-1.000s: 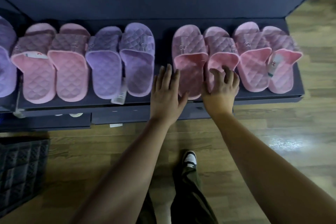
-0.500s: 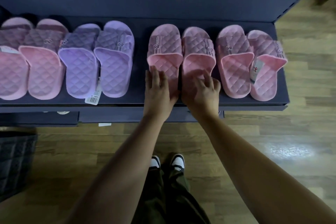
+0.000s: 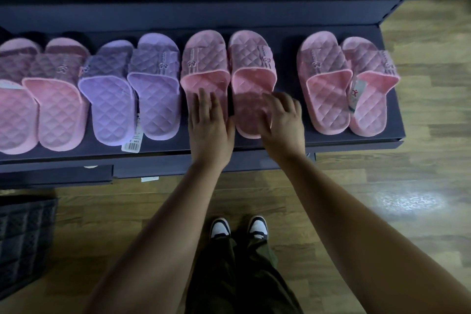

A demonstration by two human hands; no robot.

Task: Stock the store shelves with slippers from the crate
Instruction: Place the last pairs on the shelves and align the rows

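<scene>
A pair of pink quilted slippers lies on the dark shelf (image 3: 280, 146): the left slipper (image 3: 205, 64) and the right slipper (image 3: 252, 64), toes to the back. My left hand (image 3: 210, 130) rests flat on the heel of the left slipper, fingers straight. My right hand (image 3: 284, 125) lies on the heel of the right slipper with fingers loosely bent on the insole. The pair touches the purple pair (image 3: 132, 92) on its left. A gap separates it from another pink pair (image 3: 346, 84) at the right.
Another pink pair (image 3: 38, 104) lies at the far left of the shelf. A dark crate (image 3: 23, 242) stands on the wooden floor at lower left. A barcode tag (image 3: 132, 145) hangs over the shelf edge. My shoes (image 3: 238, 229) stand below the shelf.
Both hands slid the middle pink pair to the left, up against the purple pair, which opened a gap to the right pink pair. The two slippers now lie side by side and straight.
</scene>
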